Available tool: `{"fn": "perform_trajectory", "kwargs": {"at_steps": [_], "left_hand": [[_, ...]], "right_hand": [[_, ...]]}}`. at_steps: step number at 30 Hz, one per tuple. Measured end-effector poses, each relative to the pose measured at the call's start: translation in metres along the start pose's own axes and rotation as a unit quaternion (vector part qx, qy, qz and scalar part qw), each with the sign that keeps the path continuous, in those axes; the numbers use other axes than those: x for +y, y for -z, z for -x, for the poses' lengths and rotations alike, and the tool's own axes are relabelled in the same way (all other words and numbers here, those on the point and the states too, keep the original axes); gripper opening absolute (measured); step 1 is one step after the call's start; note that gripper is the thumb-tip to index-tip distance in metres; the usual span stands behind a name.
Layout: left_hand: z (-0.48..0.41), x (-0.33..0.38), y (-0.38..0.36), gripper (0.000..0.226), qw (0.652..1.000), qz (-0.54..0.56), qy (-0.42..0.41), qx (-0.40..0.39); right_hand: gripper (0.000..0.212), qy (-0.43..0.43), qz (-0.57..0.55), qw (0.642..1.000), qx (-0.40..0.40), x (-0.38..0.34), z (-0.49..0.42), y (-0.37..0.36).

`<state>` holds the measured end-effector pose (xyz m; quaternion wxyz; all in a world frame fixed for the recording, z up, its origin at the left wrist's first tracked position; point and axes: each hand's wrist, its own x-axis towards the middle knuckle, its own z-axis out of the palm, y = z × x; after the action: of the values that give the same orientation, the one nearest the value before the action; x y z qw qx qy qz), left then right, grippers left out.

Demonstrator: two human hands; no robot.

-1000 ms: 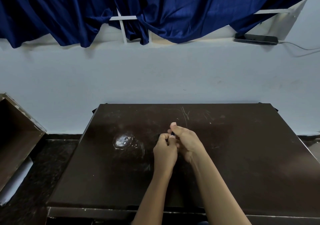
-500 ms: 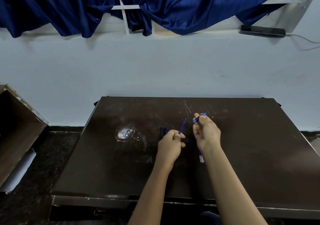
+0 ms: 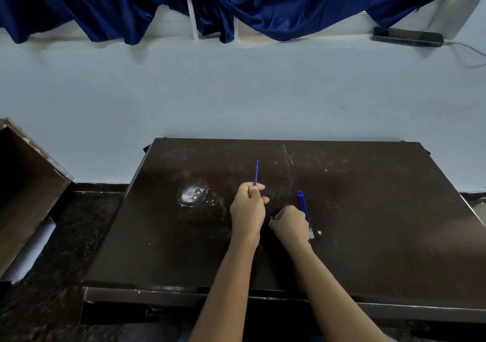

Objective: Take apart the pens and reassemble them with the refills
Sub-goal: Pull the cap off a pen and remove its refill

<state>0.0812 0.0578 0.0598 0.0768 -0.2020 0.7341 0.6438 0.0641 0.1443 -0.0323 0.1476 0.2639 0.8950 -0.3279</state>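
Blue refill [image 3: 256,173] juts up from the left hand [image 3: 248,210], which grips it. The right hand [image 3: 289,226] curls round a small blue piece [image 3: 271,218], beside loose refills [image 3: 303,205] on the scratched brown table [image 3: 381,223]. Behind it is a pale wall [image 3: 236,91] and a blue curtain [image 3: 79,5].

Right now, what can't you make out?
Head view:
What, if anything, the right hand grips: curled fingers hide all but a blue speck.
Lower end of the refill: inside the left hand.
Count of loose refills on the table: too thin, partly behind the right hand.
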Motion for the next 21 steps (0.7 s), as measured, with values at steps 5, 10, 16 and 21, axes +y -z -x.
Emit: {"fn": "perform_trajectory", "kwargs": {"at_steps": [5,10,16,21], "left_hand": [[-0.003,-0.001,0.007,0.024,1.000,-0.001,0.002,0.001],[-0.007,-0.002,0.010,0.025,1.000,-0.004,0.002,0.007],[-0.006,-0.005,0.009,0.022,1.000,-0.020,-0.012,-0.007],[-0.007,-0.004,0.011,0.023,1.000,-0.027,-0.011,-0.009]], "right_hand": [[0.024,-0.018,-0.005,0.999,-0.044,-0.005,0.001,0.003],[0.022,0.036,-0.252,0.967,-0.010,-0.021,0.010,0.034],[0.016,0.078,-0.442,0.871,-0.200,-0.052,0.042,0.072],[0.008,0.039,-0.383,0.903,-0.188,-0.067,0.031,0.068]]}}
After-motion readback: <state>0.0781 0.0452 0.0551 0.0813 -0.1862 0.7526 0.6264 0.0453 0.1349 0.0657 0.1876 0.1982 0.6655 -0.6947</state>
